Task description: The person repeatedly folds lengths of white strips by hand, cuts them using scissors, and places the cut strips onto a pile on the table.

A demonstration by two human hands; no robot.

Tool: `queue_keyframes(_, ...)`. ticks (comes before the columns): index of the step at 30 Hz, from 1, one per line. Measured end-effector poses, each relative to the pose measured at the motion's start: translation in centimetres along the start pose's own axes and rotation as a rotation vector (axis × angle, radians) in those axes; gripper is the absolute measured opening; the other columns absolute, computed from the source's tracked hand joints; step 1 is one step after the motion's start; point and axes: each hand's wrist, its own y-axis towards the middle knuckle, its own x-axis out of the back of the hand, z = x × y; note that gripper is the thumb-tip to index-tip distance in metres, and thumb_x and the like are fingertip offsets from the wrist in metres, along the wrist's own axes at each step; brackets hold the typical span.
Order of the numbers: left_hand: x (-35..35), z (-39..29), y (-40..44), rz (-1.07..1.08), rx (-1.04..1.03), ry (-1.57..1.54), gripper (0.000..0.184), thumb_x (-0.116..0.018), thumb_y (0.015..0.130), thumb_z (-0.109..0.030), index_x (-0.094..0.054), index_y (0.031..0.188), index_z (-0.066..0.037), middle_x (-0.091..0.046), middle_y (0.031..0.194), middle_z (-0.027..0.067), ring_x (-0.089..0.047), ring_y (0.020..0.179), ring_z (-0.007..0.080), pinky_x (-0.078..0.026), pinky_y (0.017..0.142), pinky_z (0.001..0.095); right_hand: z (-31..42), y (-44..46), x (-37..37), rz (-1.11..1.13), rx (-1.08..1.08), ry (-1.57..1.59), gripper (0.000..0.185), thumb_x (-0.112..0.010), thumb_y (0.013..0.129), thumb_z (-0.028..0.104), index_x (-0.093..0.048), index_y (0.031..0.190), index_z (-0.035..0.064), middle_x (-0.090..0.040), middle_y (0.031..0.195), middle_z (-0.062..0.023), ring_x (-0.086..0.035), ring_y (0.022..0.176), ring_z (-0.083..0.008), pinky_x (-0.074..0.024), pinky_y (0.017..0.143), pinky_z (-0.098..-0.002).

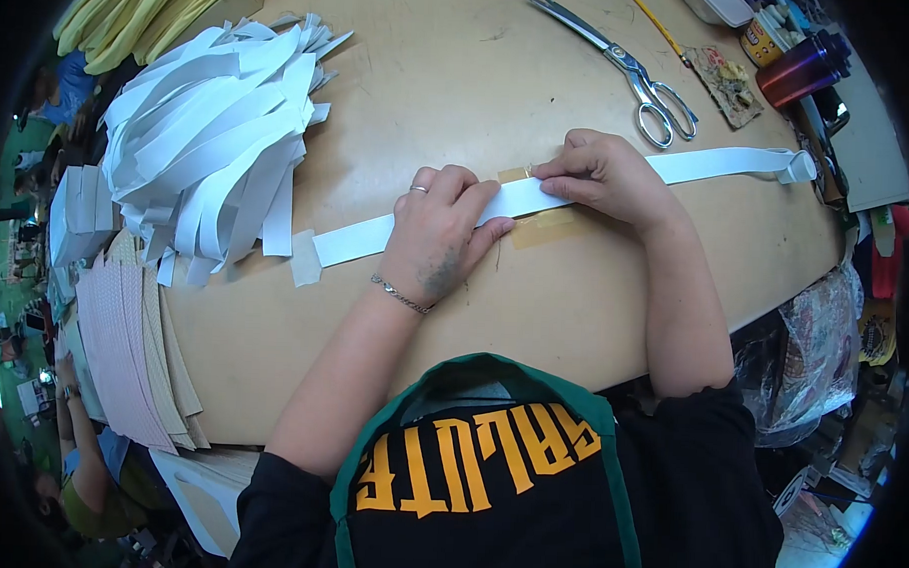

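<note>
A long white strip (351, 241) lies across the table, its left end beside a piece of pale tape (305, 258) and its right end curled. My left hand (445, 224) rests over the strip, thumb and fingers closed around its edges. To the right, my right hand (598, 177) pinches at the strip's upper edge, thumb against fingertips. Brown tape (544, 230) shows on the table under and below the strip, between and beside my hands.
A big heap of white strips (214, 135) lies at the left, above stacked patterned sheets (122, 338). Scissors (632, 75), a thin brush (656, 23) and a dark metallic cup (800, 71) are at the upper right. Other people are at the far left.
</note>
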Motion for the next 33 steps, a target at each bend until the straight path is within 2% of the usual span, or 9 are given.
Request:
queue_keyframes(2,0.0,0.0,0.1,-0.010,-0.003,-0.009,0.032,-0.072,0.075,-0.026,-0.063,0.099,-0.007,-0.056,0.092,0.0087,-0.052,0.082,0.0274,-0.045,0.072,0.0368,0.0,0.0,0.0,-0.002,-0.002,-0.004,0.020,-0.071,0.076,0.008,-0.071,0.095,0.0044,-0.055,0.071,-0.0049,-0.052,0.068,-0.0151,-0.0409,0.062,-0.0269)
queue_keyframes(8,0.0,0.1,0.2,-0.012,0.009,-0.033,0.029,-0.073,0.075,-0.025,-0.065,0.096,-0.008,-0.056,0.090,0.0078,-0.051,0.082,0.0269,-0.045,0.072,0.0367,0.1,0.0,0.4,0.033,-0.050,-0.025,0.021,-0.070,0.076,0.016,-0.072,0.096,0.0108,-0.059,0.081,-0.0096,-0.057,0.078,-0.0252,-0.0462,0.072,-0.0334)
queue_keyframes(11,-0.1,0.1,0.2,-0.026,0.027,-0.047,0.028,-0.072,0.075,-0.026,-0.065,0.096,-0.009,-0.056,0.090,0.0070,-0.051,0.082,0.0268,-0.045,0.072,0.0368,-1.0,-0.5,0.9,-0.284,0.167,-0.223,0.023,-0.071,0.076,0.019,-0.071,0.097,0.0103,-0.060,0.089,-0.0099,-0.057,0.086,-0.0270,-0.0464,0.077,-0.0350)
queue_keyframes(14,-0.1,0.0,0.1,-0.004,0.053,-0.044,0.028,-0.072,0.075,-0.027,-0.065,0.097,-0.010,-0.056,0.090,0.0063,-0.051,0.083,0.0270,-0.045,0.072,0.0370,-3.5,-0.4,3.4,-0.616,0.011,-0.446,0.029,-0.071,0.076,0.023,-0.069,0.101,0.0095,-0.060,0.096,-0.0114,-0.055,0.096,-0.0286,-0.0458,0.083,-0.0377)
queue_keyframes(17,-0.1,0.0,0.0,-0.014,0.047,-0.034,0.029,-0.071,0.076,-0.028,-0.065,0.097,-0.010,-0.056,0.092,0.0060,-0.052,0.085,0.0274,-0.045,0.073,0.0378,-5.6,0.0,5.0,-0.581,-0.443,-0.552,0.033,-0.070,0.076,0.026,-0.067,0.104,0.0083,-0.061,0.100,-0.0133,-0.055,0.101,-0.0297,-0.0454,0.085,-0.0400)
queue_keyframes(20,-0.1,0.0,-0.1,-0.007,0.062,-0.045,0.029,-0.071,0.076,-0.028,-0.064,0.098,-0.010,-0.056,0.093,0.0062,-0.052,0.087,0.0277,-0.045,0.073,0.0392,-6.6,0.1,5.9,-0.544,-0.443,-0.502,0.036,-0.070,0.075,0.026,-0.065,0.104,0.0057,-0.061,0.101,-0.0156,-0.057,0.098,-0.0318,-0.0455,0.085,-0.0414)
queue_keyframes(27,-0.2,0.2,-0.3,-0.001,0.090,-0.062,0.028,-0.070,0.076,-0.026,-0.064,0.099,-0.013,-0.055,0.096,0.0056,-0.052,0.091,0.0271,-0.046,0.078,0.0402,-5.6,0.9,7.8,-0.331,-0.544,-0.510,0.026,-0.064,0.071,0.015,-0.067,0.092,-0.0001,-0.066,0.084,-0.0179,-0.064,0.078,-0.0316,-0.0492,0.073,-0.0396)
queue_keyframes(30,-0.4,0.2,-0.4,0.009,0.095,-0.062,0.028,-0.071,0.075,-0.026,-0.064,0.099,-0.014,-0.054,0.095,0.0050,-0.052,0.092,0.0266,-0.047,0.079,0.0405,-2.8,2.4,8.6,-0.095,-0.651,-0.755,0.027,-0.065,0.071,0.018,-0.067,0.089,-0.0020,-0.067,0.085,-0.0182,-0.065,0.079,-0.0305,-0.0496,0.072,-0.0376)
queue_keyframes(33,-0.5,0.3,-0.5,-0.010,0.089,-0.058,0.027,-0.071,0.075,-0.026,-0.063,0.098,-0.015,-0.054,0.094,0.0043,-0.052,0.093,0.0260,-0.047,0.078,0.0409,-1.6,3.4,10.4,0.028,-0.702,-0.709,0.029,-0.061,0.078,0.023,-0.066,0.088,-0.0036,-0.067,0.078,-0.0173,-0.066,0.069,-0.0256,-0.0510,0.064,-0.0362)
